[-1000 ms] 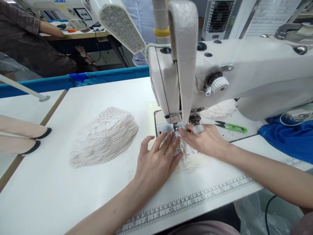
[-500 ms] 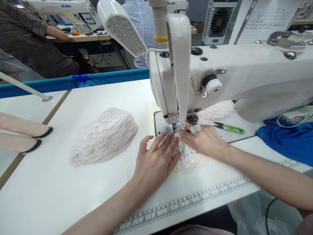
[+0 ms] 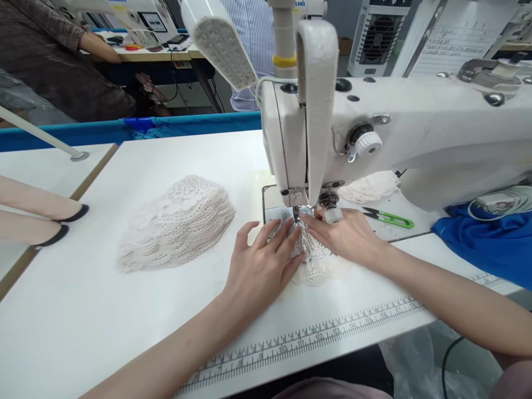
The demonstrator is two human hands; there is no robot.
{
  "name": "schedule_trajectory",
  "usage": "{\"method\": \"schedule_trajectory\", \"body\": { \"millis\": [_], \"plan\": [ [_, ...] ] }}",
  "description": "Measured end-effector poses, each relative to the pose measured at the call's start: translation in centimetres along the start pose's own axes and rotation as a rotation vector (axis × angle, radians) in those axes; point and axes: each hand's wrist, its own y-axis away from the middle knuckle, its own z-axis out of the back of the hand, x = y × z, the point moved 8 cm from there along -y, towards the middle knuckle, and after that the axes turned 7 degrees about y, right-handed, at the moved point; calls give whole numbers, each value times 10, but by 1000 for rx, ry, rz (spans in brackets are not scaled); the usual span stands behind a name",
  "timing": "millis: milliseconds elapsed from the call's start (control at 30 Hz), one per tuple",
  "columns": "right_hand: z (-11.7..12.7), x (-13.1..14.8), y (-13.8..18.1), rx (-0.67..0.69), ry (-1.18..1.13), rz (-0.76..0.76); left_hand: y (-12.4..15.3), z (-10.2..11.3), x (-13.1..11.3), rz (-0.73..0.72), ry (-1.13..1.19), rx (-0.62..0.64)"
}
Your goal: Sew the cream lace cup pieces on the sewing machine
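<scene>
A small piece of cream lace [image 3: 312, 267] lies under the needle of a white sewing machine [image 3: 399, 138]. My left hand [image 3: 260, 266] rests flat on the lace, fingers spread, fingertips close to the presser foot [image 3: 297, 213]. My right hand [image 3: 347, 235] lies on the lace from the right, fingers pressed on the fabric beside the foot, with a white thimble-like ring on one finger. A stack of cream lace pieces [image 3: 177, 224] sits to the left on the white table [image 3: 103, 310].
Green thread snips [image 3: 388, 218] and more lace [image 3: 369, 187] lie behind my right hand. Blue cloth [image 3: 486, 241] is at the right. A ruler strip [image 3: 316, 338] runs along the table's front edge. Another person's forearms [image 3: 33, 213] rest at far left; people work behind.
The view has shifted slightly. Both hands have edged forward with the lace toward the needle; otherwise they keep the same hold.
</scene>
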Motion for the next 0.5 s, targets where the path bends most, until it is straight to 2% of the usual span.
{"method": "schedule_trajectory", "body": {
  "millis": [200,300,367,500],
  "plan": [
    [6,-1,3,-56,-7,35,0,-1,1,7,2,-4],
    [17,-5,6,-40,-132,51,1,7,-3,-27,5,-48],
    [21,-5,8,72,-335,85,2,14,-9,-99,55,-59],
    [21,4,15,357,-647,203,12,16,-22,-305,192,95]
  ]
}}
